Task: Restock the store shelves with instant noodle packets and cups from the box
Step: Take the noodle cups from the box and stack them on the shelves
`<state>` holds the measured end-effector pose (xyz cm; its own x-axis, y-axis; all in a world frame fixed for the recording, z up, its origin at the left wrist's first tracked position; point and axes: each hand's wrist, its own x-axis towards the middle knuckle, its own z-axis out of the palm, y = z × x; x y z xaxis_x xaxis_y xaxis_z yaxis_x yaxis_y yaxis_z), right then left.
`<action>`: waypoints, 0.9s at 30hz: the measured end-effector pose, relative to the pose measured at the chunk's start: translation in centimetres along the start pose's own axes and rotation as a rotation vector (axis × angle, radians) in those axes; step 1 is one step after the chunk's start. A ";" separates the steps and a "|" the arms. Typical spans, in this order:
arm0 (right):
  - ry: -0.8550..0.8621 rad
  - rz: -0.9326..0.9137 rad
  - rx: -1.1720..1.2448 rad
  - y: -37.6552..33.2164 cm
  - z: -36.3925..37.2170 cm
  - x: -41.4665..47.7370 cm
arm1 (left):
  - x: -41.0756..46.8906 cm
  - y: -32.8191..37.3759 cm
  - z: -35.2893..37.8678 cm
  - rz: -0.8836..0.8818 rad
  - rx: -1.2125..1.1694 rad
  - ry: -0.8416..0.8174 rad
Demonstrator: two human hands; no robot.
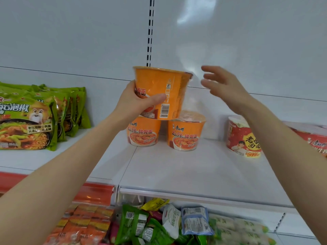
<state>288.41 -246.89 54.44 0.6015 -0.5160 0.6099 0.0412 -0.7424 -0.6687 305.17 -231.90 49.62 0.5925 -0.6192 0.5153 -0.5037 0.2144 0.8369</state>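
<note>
My left hand (137, 101) grips an orange noodle cup (164, 87) by its lower side, holding it upright just above two matching orange cups (144, 131) (184, 134) that stand side by side on the white shelf (185, 170). Whether the held cup touches them I cannot tell. To its right my right hand (223, 84) hovers with fingers spread, holding nothing, a short gap from the cup's rim. The box is out of view.
Green noodle packets (35, 115) stand in a row at the shelf's left. A red-and-white noodle cup (242, 137) and red packaging (313, 137) sit at the right. On the lower shelf lie mixed snack bags (159, 225) and orange packets (85, 225).
</note>
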 end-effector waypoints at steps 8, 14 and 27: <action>-0.103 -0.051 -0.191 -4.4 3.0 0.0 | -1.2 0.3 3.2 0.033 0.180 0.287; -0.056 -0.088 -0.149 -4.1 4.5 0.2 | -1.6 0.2 2.5 0.073 0.129 0.205; -0.023 0.006 -0.025 -3.2 4.2 -0.1 | -2.1 -0.2 1.8 0.040 0.122 0.137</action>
<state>291.55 -242.72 54.74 0.6196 -0.5108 0.5960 0.0182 -0.7498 -0.6615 302.95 -232.00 48.01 0.6462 -0.5019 0.5749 -0.5959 0.1387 0.7910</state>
